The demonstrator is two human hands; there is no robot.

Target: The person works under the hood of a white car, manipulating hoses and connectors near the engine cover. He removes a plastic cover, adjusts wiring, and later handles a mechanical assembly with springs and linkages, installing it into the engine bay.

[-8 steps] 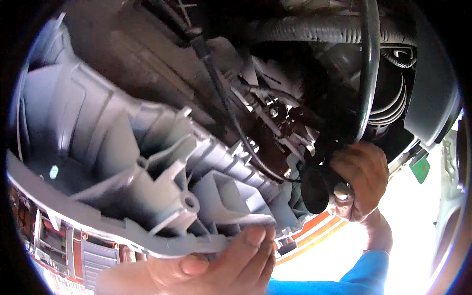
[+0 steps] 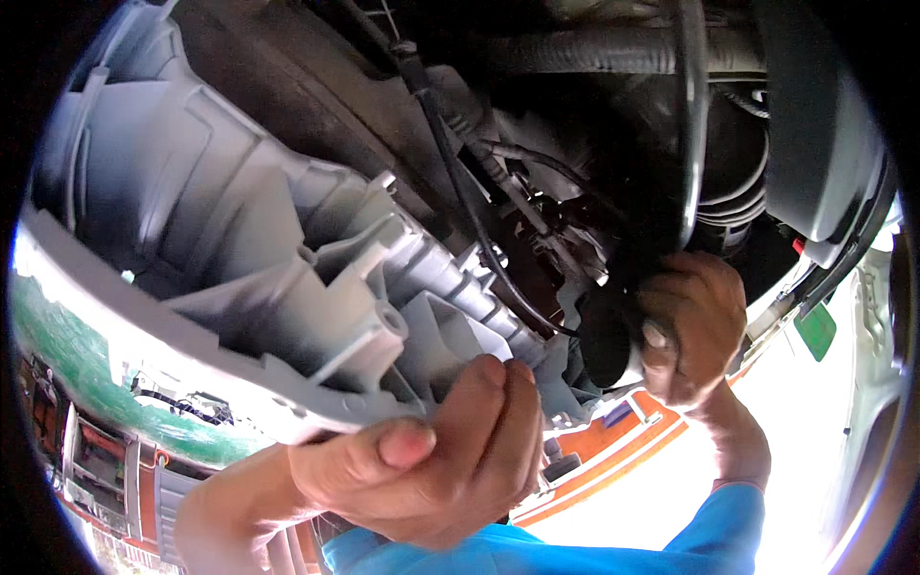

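Observation:
A large grey ribbed metal housing (image 2: 259,278), like a gearbox casing, fills the left and middle of the view, tilted with its ribs and bolt hole facing me. My left hand (image 2: 441,460) is at its lower rim, fingers bent together over the edge and thumb against the near side. To the right, my right hand (image 2: 695,331) is closed round a dark rounded part (image 2: 606,347), its fingers curled and its thumb in front. Deep shadow hides how that part joins what lies behind it. A thin black cable (image 2: 455,206) runs down between the housing and the right hand.
A shiny metal tube (image 2: 692,125) comes down just above my right hand. Behind it are a corrugated hose (image 2: 594,50) and a ribbed rubber boot (image 2: 733,206). A dark panel (image 2: 824,144) borders the right side. Orange edging (image 2: 599,446) shows below.
The view has shifted. My left hand sits higher and shows more forearm. The housing appears slightly higher and further right. My right hand keeps its grip on the dark part.

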